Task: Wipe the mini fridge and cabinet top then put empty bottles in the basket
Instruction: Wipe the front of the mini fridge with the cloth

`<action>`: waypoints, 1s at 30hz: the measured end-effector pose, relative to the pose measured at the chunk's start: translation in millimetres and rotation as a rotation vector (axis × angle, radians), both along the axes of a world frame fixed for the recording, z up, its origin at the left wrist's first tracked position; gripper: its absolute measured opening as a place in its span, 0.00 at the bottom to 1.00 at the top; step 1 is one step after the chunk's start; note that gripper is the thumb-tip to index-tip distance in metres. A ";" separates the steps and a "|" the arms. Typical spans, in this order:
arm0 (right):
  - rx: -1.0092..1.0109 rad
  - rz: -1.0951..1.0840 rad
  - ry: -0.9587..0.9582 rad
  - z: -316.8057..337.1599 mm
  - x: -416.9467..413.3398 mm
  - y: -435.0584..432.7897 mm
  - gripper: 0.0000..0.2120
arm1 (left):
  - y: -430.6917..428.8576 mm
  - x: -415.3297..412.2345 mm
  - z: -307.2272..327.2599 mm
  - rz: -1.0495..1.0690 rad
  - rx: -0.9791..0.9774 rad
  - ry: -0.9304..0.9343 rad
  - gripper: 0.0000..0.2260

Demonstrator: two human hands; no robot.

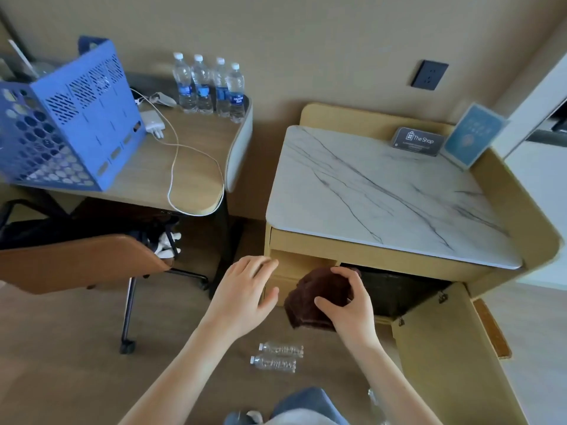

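Observation:
My right hand [348,305] grips a folded dark brown cloth [316,297] in front of the cabinet, at the left edge of the black mini fridge [399,289] inside it. The cabinet door [445,348] hangs open to the right. My left hand [242,289] is open, fingers spread, just left of the cloth and holding nothing. Above lies the white marble cabinet top [383,194]. Two empty clear bottles [277,357] lie on the floor below my hands. A blue perforated basket [64,124] stands on the desk at the left.
Several full water bottles [211,87] stand at the desk's [190,167] back edge, beside a white charger and cable [171,154]. A dark card holder [418,141] and a blue sign [472,134] sit at the cabinet top's rear. A brown chair [79,262] stands at the left.

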State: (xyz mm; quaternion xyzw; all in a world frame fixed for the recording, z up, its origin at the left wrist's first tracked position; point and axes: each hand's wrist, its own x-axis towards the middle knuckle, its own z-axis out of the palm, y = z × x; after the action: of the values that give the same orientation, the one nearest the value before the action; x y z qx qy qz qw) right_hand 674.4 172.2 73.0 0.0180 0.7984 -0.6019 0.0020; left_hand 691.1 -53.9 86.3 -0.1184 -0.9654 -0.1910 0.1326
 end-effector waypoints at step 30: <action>0.005 -0.270 -0.187 -23.2 267.6 219.6 0.27 | 218.7 229.9 -37.6 -0.250 -0.121 -0.104 0.19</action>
State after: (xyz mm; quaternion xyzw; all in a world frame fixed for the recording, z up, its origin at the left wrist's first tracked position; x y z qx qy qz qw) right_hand 942.0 391.8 49.8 0.1811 0.7865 -0.5904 -0.0044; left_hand 921.0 164.8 48.8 -0.2356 -0.9584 -0.1533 0.0503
